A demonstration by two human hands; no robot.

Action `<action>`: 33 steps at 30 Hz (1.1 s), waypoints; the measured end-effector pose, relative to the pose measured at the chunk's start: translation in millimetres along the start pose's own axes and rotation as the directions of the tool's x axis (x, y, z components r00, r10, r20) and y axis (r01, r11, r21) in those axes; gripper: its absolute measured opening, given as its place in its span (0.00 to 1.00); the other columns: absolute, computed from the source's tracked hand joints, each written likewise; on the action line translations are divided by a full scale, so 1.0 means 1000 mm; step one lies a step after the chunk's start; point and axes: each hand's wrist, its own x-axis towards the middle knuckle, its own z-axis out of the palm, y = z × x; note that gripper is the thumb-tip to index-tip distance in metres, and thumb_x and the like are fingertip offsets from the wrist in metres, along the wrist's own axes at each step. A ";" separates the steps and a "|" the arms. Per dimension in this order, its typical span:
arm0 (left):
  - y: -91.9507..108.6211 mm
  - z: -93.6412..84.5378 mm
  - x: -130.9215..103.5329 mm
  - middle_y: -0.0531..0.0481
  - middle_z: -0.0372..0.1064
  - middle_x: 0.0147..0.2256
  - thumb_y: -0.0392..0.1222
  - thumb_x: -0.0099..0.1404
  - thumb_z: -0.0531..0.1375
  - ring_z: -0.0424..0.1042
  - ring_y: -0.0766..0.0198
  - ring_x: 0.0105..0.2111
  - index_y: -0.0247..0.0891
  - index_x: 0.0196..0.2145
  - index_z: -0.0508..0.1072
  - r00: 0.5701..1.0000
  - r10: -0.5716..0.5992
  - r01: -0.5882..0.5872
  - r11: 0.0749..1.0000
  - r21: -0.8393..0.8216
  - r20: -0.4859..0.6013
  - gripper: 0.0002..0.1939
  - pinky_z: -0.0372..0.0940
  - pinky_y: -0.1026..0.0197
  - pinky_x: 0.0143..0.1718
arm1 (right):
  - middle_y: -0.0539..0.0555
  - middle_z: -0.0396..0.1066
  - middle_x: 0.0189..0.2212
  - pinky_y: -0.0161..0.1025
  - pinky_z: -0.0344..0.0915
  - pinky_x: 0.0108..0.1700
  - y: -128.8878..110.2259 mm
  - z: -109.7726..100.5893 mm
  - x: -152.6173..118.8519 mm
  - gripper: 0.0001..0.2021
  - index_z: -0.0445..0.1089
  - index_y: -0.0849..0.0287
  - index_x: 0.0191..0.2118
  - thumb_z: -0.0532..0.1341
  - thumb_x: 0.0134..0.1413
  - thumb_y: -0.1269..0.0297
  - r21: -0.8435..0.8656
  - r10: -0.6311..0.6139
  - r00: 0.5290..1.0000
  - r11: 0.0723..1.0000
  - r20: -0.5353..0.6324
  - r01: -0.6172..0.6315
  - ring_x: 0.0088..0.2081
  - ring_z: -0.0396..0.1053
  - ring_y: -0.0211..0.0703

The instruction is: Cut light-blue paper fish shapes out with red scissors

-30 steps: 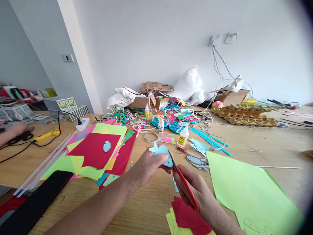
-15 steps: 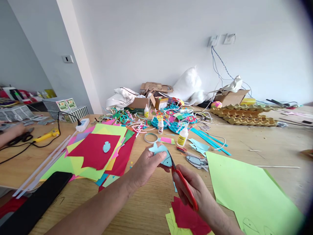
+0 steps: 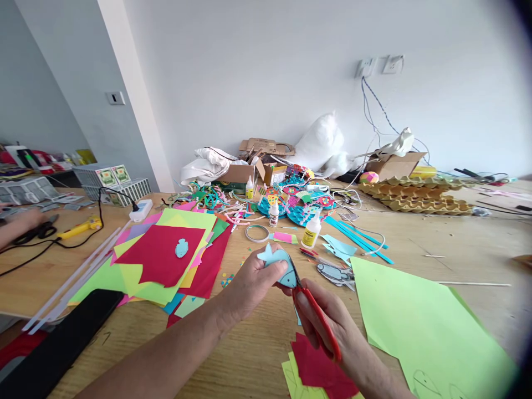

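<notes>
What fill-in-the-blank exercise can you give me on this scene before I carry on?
The left grip holds a blue cutout shaped like a ____.
The right grip holds scissors with ____ handles.
The large sheet at the right is light ____.
The bottle nearest the scissors has a ____ label.

Missing words: fish; red; green; yellow

The left hand (image 3: 260, 280) pinches a light-blue paper fish (image 3: 279, 265); the right hand (image 3: 322, 318) grips red-handled scissors (image 3: 322, 322), blades along the fish's edge.

ok so the left hand (image 3: 253, 280) and blue paper fish (image 3: 283, 257) have scooted slightly right, red-handled scissors (image 3: 321, 324) too, and more colored dots (image 3: 226, 280) show beside that left wrist now
</notes>
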 end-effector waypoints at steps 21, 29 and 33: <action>-0.002 -0.007 0.001 0.54 0.62 0.25 0.44 0.60 0.56 0.63 0.67 0.27 0.37 0.27 0.64 0.998 -0.001 -0.002 0.998 0.061 0.056 0.09 0.62 0.63 0.31 | 0.41 0.52 0.14 0.30 0.51 0.18 0.002 0.000 0.001 0.19 0.56 0.55 0.25 0.54 0.56 0.46 -0.027 -0.007 1.000 1.000 -0.005 0.007 0.15 0.53 0.32; -0.005 -0.006 0.001 0.55 0.59 0.25 0.44 0.60 0.56 0.60 0.69 0.26 0.37 0.27 0.63 0.998 -0.012 0.010 0.999 0.045 0.063 0.09 0.60 0.63 0.32 | 0.41 0.54 0.13 0.31 0.49 0.17 0.003 -0.001 0.001 0.20 0.55 0.54 0.24 0.53 0.57 0.45 -0.067 -0.027 1.000 0.997 -0.012 0.026 0.15 0.52 0.33; -0.001 -0.006 0.001 0.55 0.59 0.25 0.44 0.59 0.57 0.60 0.69 0.26 0.37 0.27 0.63 0.998 -0.015 0.013 0.999 0.044 0.062 0.09 0.59 0.64 0.31 | 0.42 0.54 0.12 0.32 0.48 0.16 0.003 -0.001 0.001 0.20 0.55 0.54 0.24 0.52 0.58 0.45 -0.127 -0.038 0.999 0.991 -0.032 0.033 0.14 0.52 0.34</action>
